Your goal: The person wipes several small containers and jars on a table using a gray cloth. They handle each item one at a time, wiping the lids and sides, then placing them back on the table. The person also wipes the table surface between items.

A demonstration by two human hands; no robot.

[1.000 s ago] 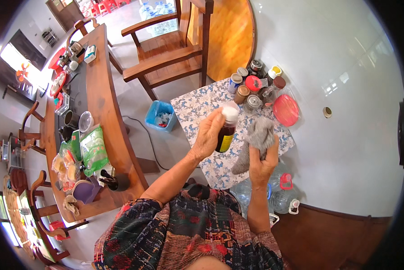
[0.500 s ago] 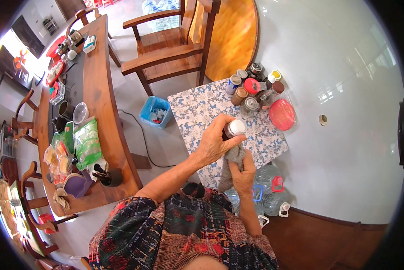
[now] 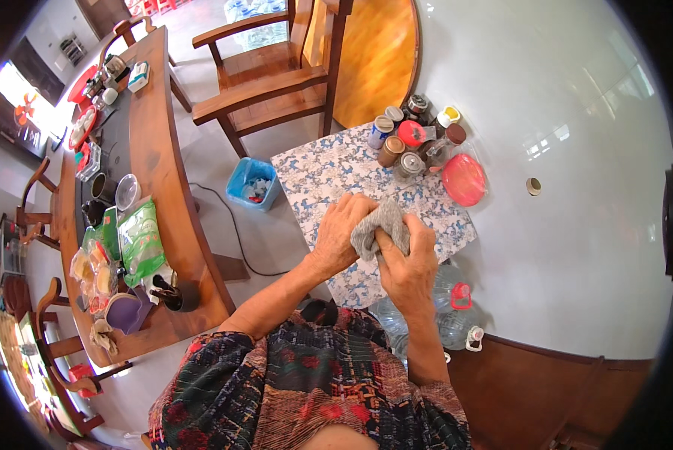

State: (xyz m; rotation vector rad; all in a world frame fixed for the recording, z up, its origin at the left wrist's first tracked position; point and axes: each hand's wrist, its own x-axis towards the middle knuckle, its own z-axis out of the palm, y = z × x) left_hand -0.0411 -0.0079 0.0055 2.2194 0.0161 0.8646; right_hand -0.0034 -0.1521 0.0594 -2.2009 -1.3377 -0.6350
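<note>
Grey cloth (image 3: 381, 225) sits bunched between our left hand (image 3: 344, 236) and right hand (image 3: 407, 262), both gripping it. Whether it wraps something we cannot tell. A loose grip could drop it onto the jars (image 3: 411, 146).

floor: pale grey, glossy, with window light reflected to the right of the small table (image 3: 329, 169)
small table: square, under a blue-and-white flowered cloth
armchair (image 3: 276, 71): wooden, just beyond the small table
door (image 3: 374, 56): orange-brown wood, right of the armchair
long table (image 3: 164, 180): curved, dark wood, left of the small table
light: bright daylight far left of the long table
</note>
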